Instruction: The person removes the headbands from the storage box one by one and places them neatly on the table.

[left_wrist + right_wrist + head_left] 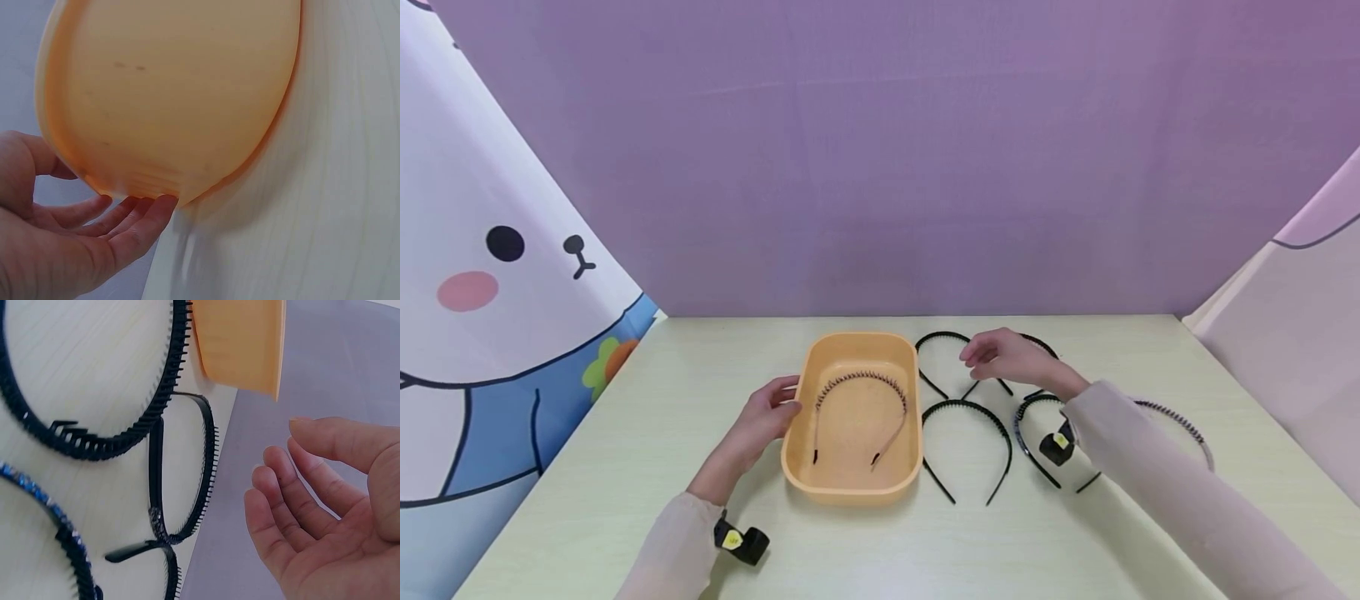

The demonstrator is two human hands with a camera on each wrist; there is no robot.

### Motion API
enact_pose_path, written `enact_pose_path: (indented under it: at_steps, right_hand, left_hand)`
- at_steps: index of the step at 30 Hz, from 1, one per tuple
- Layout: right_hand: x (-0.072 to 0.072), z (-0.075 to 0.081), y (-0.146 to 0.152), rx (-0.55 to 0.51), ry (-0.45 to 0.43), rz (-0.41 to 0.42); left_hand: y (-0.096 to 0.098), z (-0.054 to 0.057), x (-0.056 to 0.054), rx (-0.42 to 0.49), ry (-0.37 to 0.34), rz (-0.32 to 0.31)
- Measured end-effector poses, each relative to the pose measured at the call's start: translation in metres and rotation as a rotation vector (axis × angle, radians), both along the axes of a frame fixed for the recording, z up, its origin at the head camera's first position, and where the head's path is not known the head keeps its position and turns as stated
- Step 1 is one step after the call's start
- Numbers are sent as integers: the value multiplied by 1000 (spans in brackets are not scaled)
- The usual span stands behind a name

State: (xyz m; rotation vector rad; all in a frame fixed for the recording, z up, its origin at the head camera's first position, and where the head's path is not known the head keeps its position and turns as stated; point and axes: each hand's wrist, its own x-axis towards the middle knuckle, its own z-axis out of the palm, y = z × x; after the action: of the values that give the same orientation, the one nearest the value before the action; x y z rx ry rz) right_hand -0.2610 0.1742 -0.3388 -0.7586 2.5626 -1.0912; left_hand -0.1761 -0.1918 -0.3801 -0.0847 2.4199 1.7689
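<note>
At its left side, the orange plastic basin (852,493) is held by my left hand (767,417), with the fingertips on the outer wall and the thumb at the rim. A brown headband (861,375) with a coiled band lies inside the basin, its ends toward me. My right hand (1011,357) is above the table, right of the basin, its fingers loosely bent and holding nothing. Below and around it lie black toothed headbands, one at the back (943,335) and another in front (967,404). In the right wrist view, the right hand (319,512) is apart from the headbands.
Farther right lies a headband with blue glitter (47,500). A grey-brown coiled headband (1180,418) is partly hidden by the right sleeve (1165,467). A purple cloth (880,167) hangs behind the pale table (722,358).
</note>
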Motion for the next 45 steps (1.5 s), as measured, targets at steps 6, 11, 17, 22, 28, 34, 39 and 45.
enact_pose_path:
  at_steps: [6, 11, 17, 22, 28, 34, 39, 45]
  right_hand:
    - [-1, 1, -9, -22, -15, 11]
    - [0, 4, -18, -37, -36, 16]
    - [1, 6, -29, -38, -48, 11]
    - [-1, 6, -39, -49, -40, 27]
    - [-2, 7, -48, -64, -35, 36]
    - [-4, 8, -57, -75, -9, 67]
    - [-5, 10, -65, -94, 7, 95]
    - [-4, 14, -75, -104, -7, 102]
  left_hand:
    - [0, 2, 3, 8, 12, -12]
    - [-1, 3, 4, 15, 15, -19]
    - [-1, 2, 2, 0, 8, -4]
    - [-1, 1, 1, -6, 4, -3]
    - [-2, 1, 1, -6, 7, -9]
    - [-1, 1, 1, -6, 6, -7]
    - [-1, 1, 1, -4, 6, -7]
    - [0, 1, 0, -4, 1, -7]
